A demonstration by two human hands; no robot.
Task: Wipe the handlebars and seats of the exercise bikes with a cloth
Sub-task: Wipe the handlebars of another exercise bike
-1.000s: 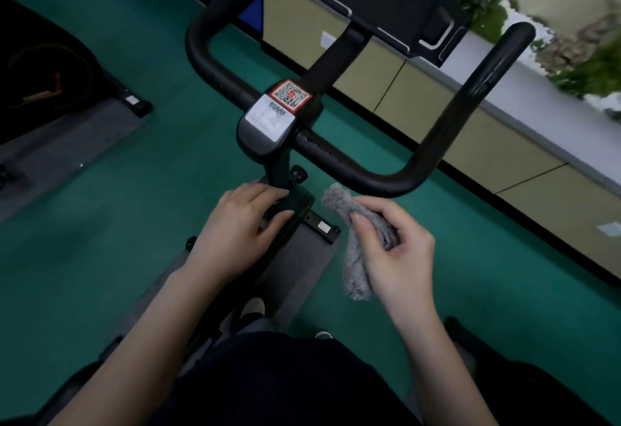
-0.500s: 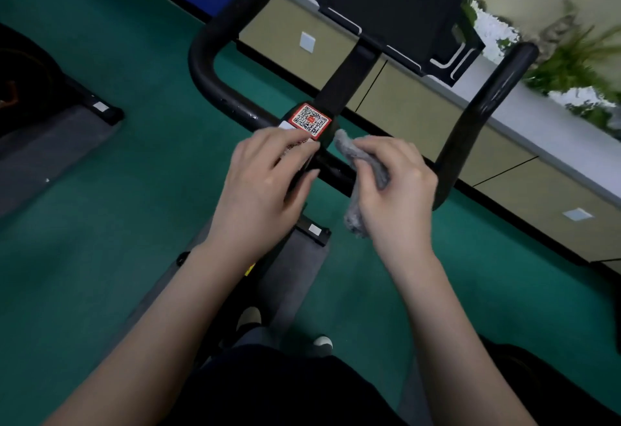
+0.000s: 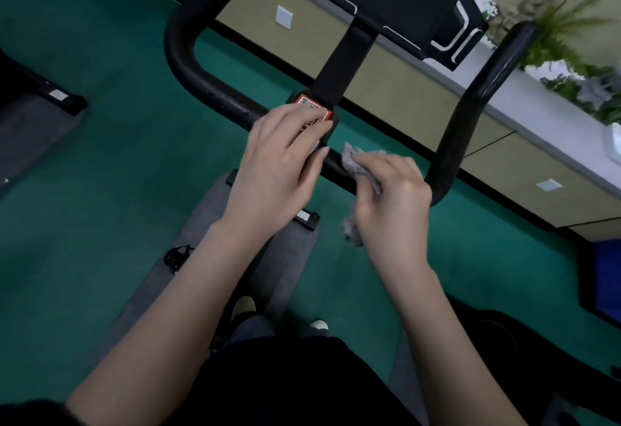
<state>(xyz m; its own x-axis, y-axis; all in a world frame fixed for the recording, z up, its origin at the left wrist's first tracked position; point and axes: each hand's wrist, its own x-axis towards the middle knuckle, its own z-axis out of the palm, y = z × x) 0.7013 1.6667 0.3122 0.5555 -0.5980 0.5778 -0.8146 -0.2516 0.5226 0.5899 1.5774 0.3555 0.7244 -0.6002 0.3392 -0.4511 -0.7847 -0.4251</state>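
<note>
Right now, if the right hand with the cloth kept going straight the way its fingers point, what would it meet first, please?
Probably the left hand resting on the centre clamp; the right hand already presses the cloth on the handlebar beside it. Depth is uncertain.

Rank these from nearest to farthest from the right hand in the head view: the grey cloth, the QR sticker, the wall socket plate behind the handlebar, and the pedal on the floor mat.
From the right hand:
1. Grey cloth, bunched in that hand against the handlebar.
2. QR sticker, up and left, partly under the left hand.
3. Pedal, low on the left.
4. Wall socket plate, far up by the wall.
</note>
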